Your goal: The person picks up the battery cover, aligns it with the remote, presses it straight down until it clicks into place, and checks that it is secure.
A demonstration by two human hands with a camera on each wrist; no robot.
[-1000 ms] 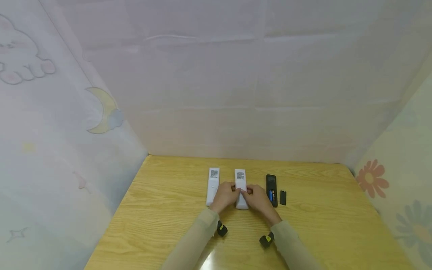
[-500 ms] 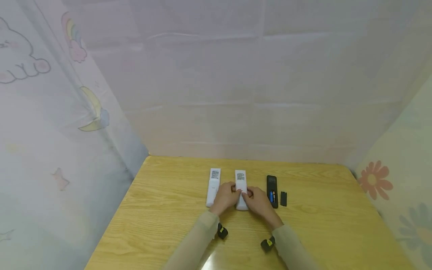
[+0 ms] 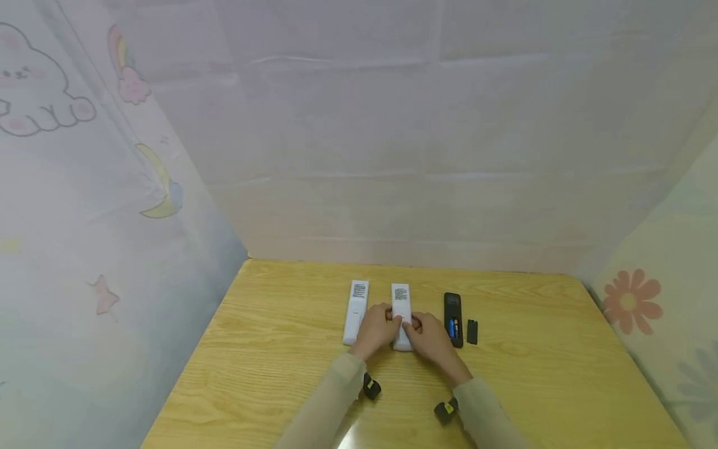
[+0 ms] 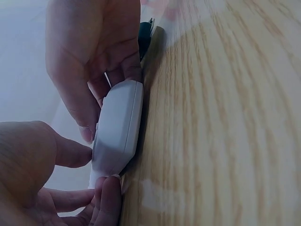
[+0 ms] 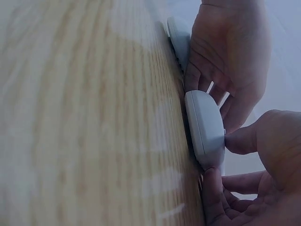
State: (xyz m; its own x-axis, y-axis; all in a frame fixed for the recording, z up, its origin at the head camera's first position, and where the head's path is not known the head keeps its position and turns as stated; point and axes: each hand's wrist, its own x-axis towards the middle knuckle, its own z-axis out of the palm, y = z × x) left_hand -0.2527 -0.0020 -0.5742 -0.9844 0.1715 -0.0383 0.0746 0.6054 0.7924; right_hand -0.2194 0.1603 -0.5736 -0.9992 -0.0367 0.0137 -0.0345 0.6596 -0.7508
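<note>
The place was noted as a screened-off work area, its wood-grain table point(image 3: 252, 349) enclosed on three sides by creased pale sheeting point(image 3: 359, 156). On this were observed, printed in nursery style, a cartoon bear point(image 3: 39, 100), a crescent moon point(image 3: 164, 176) and a red flower point(image 3: 629, 302). The type of room beyond could not be determined.

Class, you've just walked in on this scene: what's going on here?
A person's bare left hand and right hand grip the sides of a long white plastic remote control, back upward, at a yellow-brown wooden table. A second long white remote lies to the left. To the right lies a slim black plastic remote, open at the back, with a blue cylindrical battery showing; a small black rectangular cover lies beside it.
</note>
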